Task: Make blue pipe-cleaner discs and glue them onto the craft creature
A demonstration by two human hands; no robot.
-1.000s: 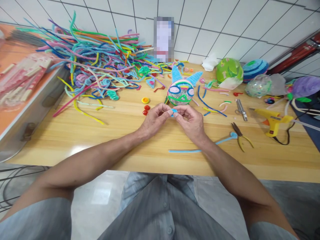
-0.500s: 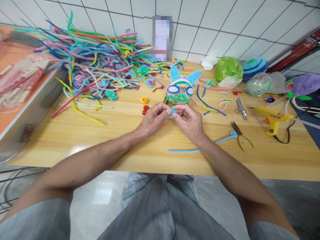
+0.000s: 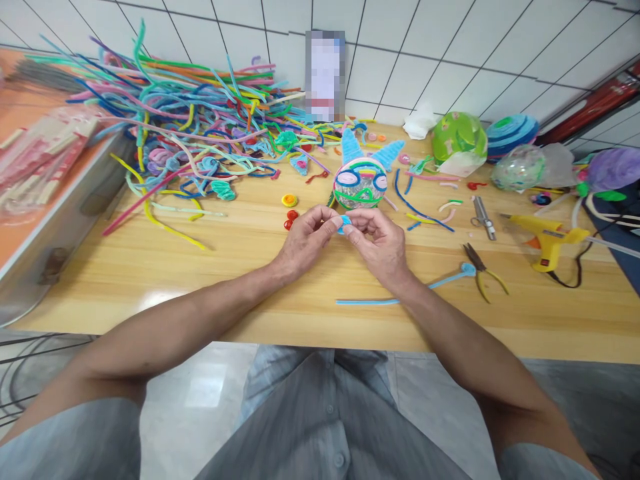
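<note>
Between the fingertips of both hands is a small coil of light blue pipe cleaner [image 3: 344, 224], partly hidden by the thumbs. My left hand [image 3: 313, 233] pinches it from the left, and my right hand [image 3: 377, 240] pinches it from the right. Just behind them stands a round figure [image 3: 360, 183] with blue ears and a face outlined in coloured pipe cleaners. A straight blue pipe cleaner [image 3: 367, 302] lies near my right forearm, and another blue pipe cleaner with a coiled end [image 3: 467, 269] lies beyond that forearm. Red loops [image 3: 291, 219] and a yellow coil [image 3: 289, 200] sit left of the figure.
A large heap of pipe cleaners [image 3: 200, 127] covers the back left, beside an orange-lined tray [image 3: 107, 180]. To the right lie pliers [image 3: 483, 272], a silver tool [image 3: 484, 219] and a yellow glue gun [image 3: 547, 243] with its cord. Decorated balls [image 3: 457, 140] stand at the back right.
Both hands stay in nearly the same place. The blue coil shows slightly more between the fingertips. The rest of the table looks the same.
</note>
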